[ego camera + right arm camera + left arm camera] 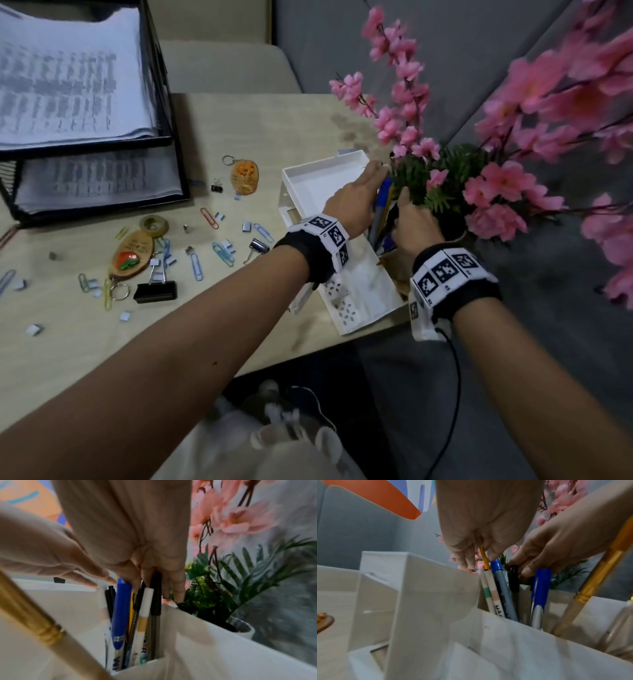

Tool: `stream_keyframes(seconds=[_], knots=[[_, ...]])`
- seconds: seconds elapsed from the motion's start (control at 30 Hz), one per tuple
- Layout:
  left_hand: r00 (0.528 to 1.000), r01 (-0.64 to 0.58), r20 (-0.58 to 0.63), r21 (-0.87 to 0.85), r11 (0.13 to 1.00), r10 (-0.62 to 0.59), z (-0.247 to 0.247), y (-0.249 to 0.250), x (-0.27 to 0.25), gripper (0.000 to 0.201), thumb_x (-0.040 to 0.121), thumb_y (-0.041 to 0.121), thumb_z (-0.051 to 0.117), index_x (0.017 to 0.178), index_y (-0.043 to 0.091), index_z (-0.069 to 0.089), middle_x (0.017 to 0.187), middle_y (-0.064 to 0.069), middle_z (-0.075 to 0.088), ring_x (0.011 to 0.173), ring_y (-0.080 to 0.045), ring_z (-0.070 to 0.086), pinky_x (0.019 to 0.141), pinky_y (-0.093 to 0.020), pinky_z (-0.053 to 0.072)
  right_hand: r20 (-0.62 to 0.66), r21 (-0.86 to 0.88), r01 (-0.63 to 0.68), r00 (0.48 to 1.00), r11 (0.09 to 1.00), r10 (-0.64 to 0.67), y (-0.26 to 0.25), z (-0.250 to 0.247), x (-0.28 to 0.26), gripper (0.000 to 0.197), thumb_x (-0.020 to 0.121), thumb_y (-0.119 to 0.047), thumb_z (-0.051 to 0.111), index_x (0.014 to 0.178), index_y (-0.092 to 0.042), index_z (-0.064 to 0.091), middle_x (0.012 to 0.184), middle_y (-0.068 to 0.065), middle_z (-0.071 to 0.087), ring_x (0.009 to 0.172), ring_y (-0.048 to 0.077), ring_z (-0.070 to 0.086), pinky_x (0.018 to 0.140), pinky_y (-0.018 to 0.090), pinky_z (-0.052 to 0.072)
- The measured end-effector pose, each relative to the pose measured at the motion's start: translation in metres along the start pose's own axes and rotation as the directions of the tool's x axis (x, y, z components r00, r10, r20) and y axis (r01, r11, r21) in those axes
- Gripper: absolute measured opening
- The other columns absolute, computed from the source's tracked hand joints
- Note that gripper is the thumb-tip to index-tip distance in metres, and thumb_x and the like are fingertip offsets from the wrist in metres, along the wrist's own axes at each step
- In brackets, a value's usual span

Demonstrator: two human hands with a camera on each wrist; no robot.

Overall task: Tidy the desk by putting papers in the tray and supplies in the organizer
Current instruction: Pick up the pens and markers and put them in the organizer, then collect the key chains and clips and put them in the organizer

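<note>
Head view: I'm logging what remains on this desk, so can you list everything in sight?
Paper tray: one, black, two tiers, far left.
Papers: two stacks, white, one per tier.
Organizer: one, white, desk's right.
Pens and markers: several, mostly blue, black and white, upright in the organizer.
Paintbrush: one, gold, in the organizer.
Keychains: two, orange-brown, mid-desk.
Clips and staples: many, mixed colours, scattered.
Flowers: pink, potted, right.
Left hand: on the pens.
Right hand: on the pens.
</note>
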State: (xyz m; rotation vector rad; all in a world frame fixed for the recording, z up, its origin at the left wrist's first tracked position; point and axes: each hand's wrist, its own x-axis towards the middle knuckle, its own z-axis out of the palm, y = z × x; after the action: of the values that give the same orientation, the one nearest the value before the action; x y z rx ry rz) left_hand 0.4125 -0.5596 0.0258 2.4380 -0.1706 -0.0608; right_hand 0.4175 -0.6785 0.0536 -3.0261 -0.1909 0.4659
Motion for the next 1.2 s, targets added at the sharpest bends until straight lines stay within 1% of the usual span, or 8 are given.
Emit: stream_keyframes(seconds=[0.07,0.2,0.33,0.47,0.67,0.97,1.13,1.2], knots=[[0.999,-0.009,0.039,0.020,1.000,0.008,-0.005,-0.005,-0.004,0.073,0.090,0.001,0.039,0.152,0.020,0.005,0.158,-0.007,0.020,0.117,-0.035,0.053,0.082,-0.035,0.044,0.092,0.029,-0.017,0.996,0.999,0.014,-0.001,-0.004,0.001,0.069,0.092,-0.004,0.044,0.149,-0.005,0.005,0.133,0.028,0.048,0.124,0.039,0.046,0.097,0.039,0.041],[0.999,-0.030,0.023,-0.058,0.998,0.031,-0.020,-0.024,-0.021,0.074,0.092,0.006,0.042,0.152,0.014,-0.001,0.159,-0.009,0.012,0.127,-0.032,0.047,0.097,-0.038,0.044,-0.011,0.077,-0.010,1.000,0.997,0.011,-0.007,-0.030,-0.005,0.034,0.091,-0.005,0.038,0.123,0.000,0.050,0.128,0.028,0.051,0.119,0.041,0.047,0.095,0.037,0.040],[0.960,0.068,-0.251,-0.217,0.974,-0.123,-0.047,-0.061,-0.055,0.050,0.092,0.009,0.043,0.142,0.007,0.034,0.143,-0.014,0.043,0.123,-0.028,0.050,0.100,-0.032,0.040,-0.335,0.223,0.146,0.940,0.964,-0.065,-0.054,-0.045,-0.024,0.032,0.087,-0.008,0.042,0.112,-0.004,0.061,0.113,0.024,0.062,0.107,0.039,0.054,0.087,0.036,0.044],[0.846,0.273,-0.400,-0.240,0.932,-0.351,-0.082,-0.128,-0.100,0.030,0.086,0.012,0.045,0.107,0.002,0.064,0.107,-0.018,0.067,0.097,-0.032,0.062,0.084,-0.031,0.045,-0.254,0.389,0.395,0.914,0.832,-0.316,-0.140,-0.015,-0.041,0.028,0.086,-0.011,0.050,0.110,-0.010,0.065,0.105,0.013,0.069,0.107,0.032,0.059,0.096,0.037,0.046],[0.707,0.675,-0.229,-0.065,0.735,-0.669,-0.112,-0.223,-0.174,0.025,0.089,0.012,0.051,0.109,0.001,0.062,0.114,-0.024,0.064,0.108,-0.036,0.059,0.087,-0.038,0.046,0.170,0.298,0.446,0.845,0.844,-0.506,-0.235,0.092,-0.058,0.030,0.083,-0.011,0.052,0.109,-0.013,0.065,0.115,0.017,0.063,0.110,0.034,0.057,0.097,0.039,0.047],[0.715,0.699,-0.046,0.069,0.712,-0.697,-0.088,-0.244,-0.196,0.062,0.077,0.025,0.070,0.124,-0.003,0.042,0.128,-0.024,0.043,0.119,-0.040,0.045,0.100,-0.043,0.041,0.259,0.077,0.571,0.780,0.817,-0.569,-0.259,0.151,-0.086,0.033,0.079,0.001,0.053,0.110,-0.010,0.055,0.116,0.016,0.054,0.110,0.034,0.049,0.081,0.039,0.047],[0.711,0.702,0.061,0.010,0.712,-0.701,-0.090,-0.236,-0.192,0.023,0.082,0.025,0.063,0.087,0.003,0.057,0.099,-0.023,0.058,0.089,-0.033,0.054,0.073,-0.035,0.043,0.270,0.389,0.373,0.828,0.842,-0.492,-0.233,0.141,-0.088,0.030,0.068,0.002,0.064,0.095,-0.011,0.065,0.097,0.008,0.057,0.084,0.025,0.056,0.067,0.024,0.047],[0.745,0.667,0.063,-0.047,0.744,-0.664,-0.094,-0.227,-0.188,0.027,0.081,0.026,0.065,0.098,0.004,0.061,0.103,-0.022,0.063,0.099,-0.034,0.058,0.077,-0.034,0.044,0.257,0.600,0.227,0.853,0.767,-0.454,-0.217,0.131,-0.087,0.020,0.069,0.002,0.069,0.086,-0.008,0.068,0.084,0.008,0.058,0.068,0.017,0.055,0.060,0.018,0.046]])
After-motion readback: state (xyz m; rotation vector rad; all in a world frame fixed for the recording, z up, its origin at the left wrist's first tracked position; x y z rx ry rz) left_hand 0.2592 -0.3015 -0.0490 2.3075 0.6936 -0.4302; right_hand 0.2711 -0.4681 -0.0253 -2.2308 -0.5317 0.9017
